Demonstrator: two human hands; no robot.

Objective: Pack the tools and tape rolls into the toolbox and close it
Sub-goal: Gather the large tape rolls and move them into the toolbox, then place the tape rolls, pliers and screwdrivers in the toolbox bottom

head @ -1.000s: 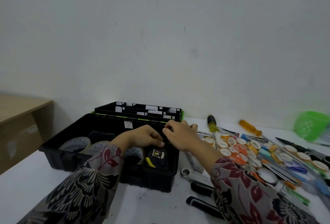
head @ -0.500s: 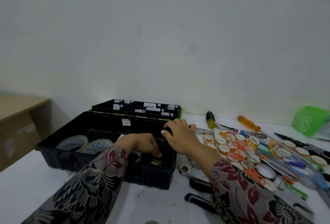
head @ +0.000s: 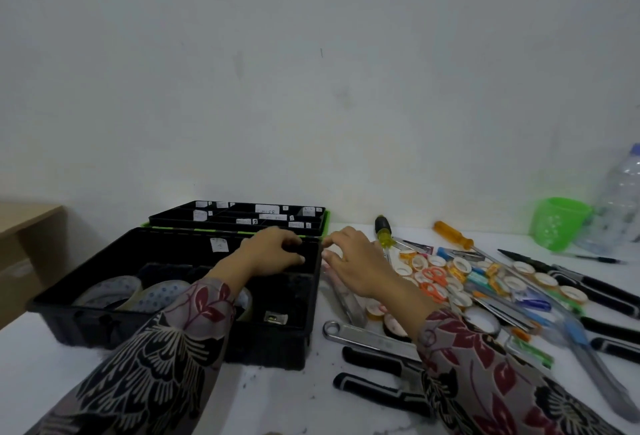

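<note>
The black toolbox (head: 104, 327) lies open at the left of the white table. Large tape rolls (head: 110, 292) fill its left side, and a tape measure (head: 275, 317) rests in its near right compartment. My left hand (head: 270, 254) hovers over the box's far right compartment with loosely curled fingers and nothing visible in it. My right hand (head: 349, 261) is just outside the box's right wall, fingers spread and holding nothing. It is above a pile of small tape rolls (head: 460, 266), orange scissors (head: 434, 282) and pens.
A labelled divider tray (head: 239, 218) sits on the green lid behind the box. A wrench (head: 367, 336), black-handled pliers (head: 374, 386), two screwdrivers (head: 383, 232) and a blue cutter (head: 588, 358) lie at the right. A green basket (head: 559, 226) and a bottle (head: 620, 202) stand at the far right.
My left hand has let go of the tape measure in the near right compartment and risen toward the box's far side. My right hand has left the box rim and moved slightly right.
</note>
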